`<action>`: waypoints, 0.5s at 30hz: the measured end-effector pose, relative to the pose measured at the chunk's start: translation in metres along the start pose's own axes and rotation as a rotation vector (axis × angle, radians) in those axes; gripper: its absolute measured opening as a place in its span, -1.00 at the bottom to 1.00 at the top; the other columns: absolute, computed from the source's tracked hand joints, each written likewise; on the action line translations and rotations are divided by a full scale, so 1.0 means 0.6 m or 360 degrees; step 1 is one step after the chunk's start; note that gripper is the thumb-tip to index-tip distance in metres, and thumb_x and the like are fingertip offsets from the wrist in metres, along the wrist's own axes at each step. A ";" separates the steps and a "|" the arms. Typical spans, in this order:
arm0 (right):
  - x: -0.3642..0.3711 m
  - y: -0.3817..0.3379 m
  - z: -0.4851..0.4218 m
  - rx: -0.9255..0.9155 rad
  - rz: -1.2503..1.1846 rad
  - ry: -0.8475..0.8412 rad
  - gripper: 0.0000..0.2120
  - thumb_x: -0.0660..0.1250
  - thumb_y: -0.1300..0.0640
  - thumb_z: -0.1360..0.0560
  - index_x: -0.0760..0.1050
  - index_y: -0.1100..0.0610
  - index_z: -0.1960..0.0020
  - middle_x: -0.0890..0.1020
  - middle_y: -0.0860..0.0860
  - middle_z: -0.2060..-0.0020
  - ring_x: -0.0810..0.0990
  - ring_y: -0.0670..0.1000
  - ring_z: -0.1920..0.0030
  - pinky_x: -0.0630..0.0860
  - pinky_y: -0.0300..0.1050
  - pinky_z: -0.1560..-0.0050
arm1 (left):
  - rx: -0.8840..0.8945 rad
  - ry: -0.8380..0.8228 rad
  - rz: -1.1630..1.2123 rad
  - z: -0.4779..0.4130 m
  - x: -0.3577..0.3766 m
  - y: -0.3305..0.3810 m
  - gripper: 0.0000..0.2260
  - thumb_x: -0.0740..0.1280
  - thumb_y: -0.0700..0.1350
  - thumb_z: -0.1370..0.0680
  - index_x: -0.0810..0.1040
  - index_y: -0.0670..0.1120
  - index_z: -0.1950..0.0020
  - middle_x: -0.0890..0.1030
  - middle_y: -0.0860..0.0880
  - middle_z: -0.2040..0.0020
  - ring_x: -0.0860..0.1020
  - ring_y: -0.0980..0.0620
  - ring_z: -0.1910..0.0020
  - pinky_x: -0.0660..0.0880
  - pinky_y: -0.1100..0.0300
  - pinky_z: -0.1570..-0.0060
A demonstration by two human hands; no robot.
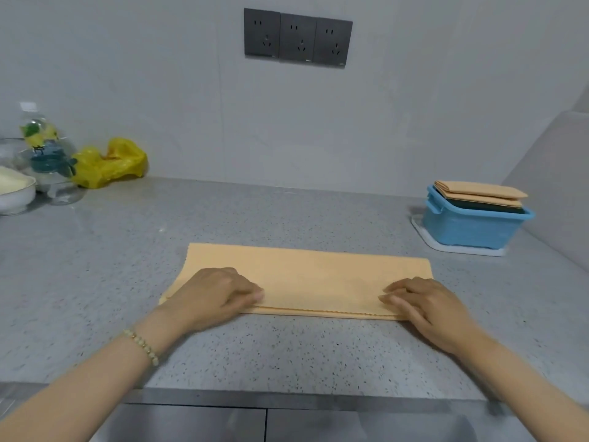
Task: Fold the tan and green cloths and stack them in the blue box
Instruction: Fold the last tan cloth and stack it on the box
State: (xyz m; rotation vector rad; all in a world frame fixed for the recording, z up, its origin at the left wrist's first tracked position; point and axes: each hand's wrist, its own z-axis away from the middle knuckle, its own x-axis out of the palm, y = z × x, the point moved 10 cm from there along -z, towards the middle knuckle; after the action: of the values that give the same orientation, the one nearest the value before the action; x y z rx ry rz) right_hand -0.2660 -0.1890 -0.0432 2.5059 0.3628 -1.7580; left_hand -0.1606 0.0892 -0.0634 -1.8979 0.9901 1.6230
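A long tan cloth (312, 279), folded into a flat strip, lies across the middle of the grey speckled stone counter (287, 349), its scalloped edge towards the counter's front edge. The left hand (213, 296), with a pale bead bracelet (143, 344) at the wrist, rests palm down on the strip's left end. The right hand (425, 306) rests on its right end. Both have their fingers laid on top, pressing rather than grasping.

At the back right corner of the counter, well apart from the strip, a blue plastic box (471, 229) stands on a white tray (446, 247). Folded tan cloths (481, 191) lie on a dark green cloth (487, 208) in it, rising above its rim.

Along the left end stand a crumpled yellow plastic bag (111, 164), a clear plastic bottle (41, 145) and a white bowl (16, 193). Three dark grey wall sockets (298, 38) sit above the back edge.
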 end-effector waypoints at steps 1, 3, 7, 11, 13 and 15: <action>-0.006 -0.003 -0.016 0.0069 -0.0096 0.0055 -0.42 -0.09 -0.25 -0.58 0.64 0.00 -0.09 0.63 -0.13 -0.03 0.58 -0.10 -0.01 0.49 -0.12 -0.04 | -0.0067 0.0031 0.0093 -0.012 -0.012 -0.002 -0.26 -0.23 0.45 -0.48 0.61 0.09 -0.13 0.64 0.13 -0.03 0.55 0.16 -0.01 0.43 0.29 0.02; -0.009 -0.013 -0.063 0.0217 -0.0295 0.0148 -0.46 -0.05 -0.21 -0.59 0.61 0.04 -0.14 0.62 -0.09 -0.10 0.55 -0.06 -0.11 0.45 -0.10 -0.13 | -0.0159 0.0145 0.0302 -0.049 -0.036 0.000 -0.33 -0.19 0.36 -0.54 0.57 0.05 -0.21 0.61 0.06 -0.09 0.51 0.10 -0.12 0.43 0.16 -0.11; 0.041 -0.060 -0.169 0.0387 -0.0394 0.0037 -0.59 0.00 -0.01 -0.65 0.49 0.14 -0.30 0.50 0.01 -0.32 0.42 0.01 -0.33 0.29 -0.11 -0.33 | -0.0306 0.0100 0.0470 -0.142 -0.024 0.020 -0.59 -0.07 0.02 -0.68 0.28 -0.02 -0.50 0.32 0.00 -0.48 0.19 0.03 -0.49 0.08 0.17 -0.42; 0.112 -0.098 -0.226 0.0397 -0.0311 -0.0158 -0.62 -0.04 0.11 -0.66 0.43 0.23 -0.30 0.52 0.14 -0.26 0.47 0.11 -0.24 0.32 -0.10 -0.25 | -0.0455 -0.0258 0.0266 -0.182 0.052 0.034 -0.56 -0.15 -0.02 -0.69 0.06 -0.08 -0.57 0.07 -0.01 -0.57 -0.01 0.01 -0.55 -0.11 0.07 -0.50; 0.144 -0.099 -0.225 0.0396 -0.0236 -0.0255 -0.60 -0.07 0.11 -0.66 0.34 0.21 -0.40 0.43 0.11 -0.37 0.38 0.07 -0.35 0.20 -0.10 -0.37 | -0.0490 -0.0328 0.0215 -0.182 0.072 0.035 -0.56 -0.16 -0.03 -0.69 0.03 -0.08 -0.57 0.04 -0.01 -0.58 -0.03 0.01 -0.55 -0.14 0.05 -0.50; 0.172 -0.094 -0.212 0.0373 -0.0222 -0.0329 -0.57 -0.09 0.07 -0.67 0.20 0.14 -0.50 0.27 0.03 -0.48 0.19 -0.01 -0.48 0.01 -0.11 -0.46 | -0.0495 -0.0360 0.0189 -0.174 0.087 0.035 -0.56 -0.17 -0.02 -0.69 0.02 -0.07 -0.57 0.01 0.00 -0.58 -0.06 0.01 -0.55 -0.16 0.03 -0.50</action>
State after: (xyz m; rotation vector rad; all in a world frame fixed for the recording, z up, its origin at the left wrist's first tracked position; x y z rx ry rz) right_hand -0.1284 -0.0949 -0.0902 2.4646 0.3436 -2.2099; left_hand -0.1061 -0.0129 -0.0903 -1.8169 0.8066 2.1115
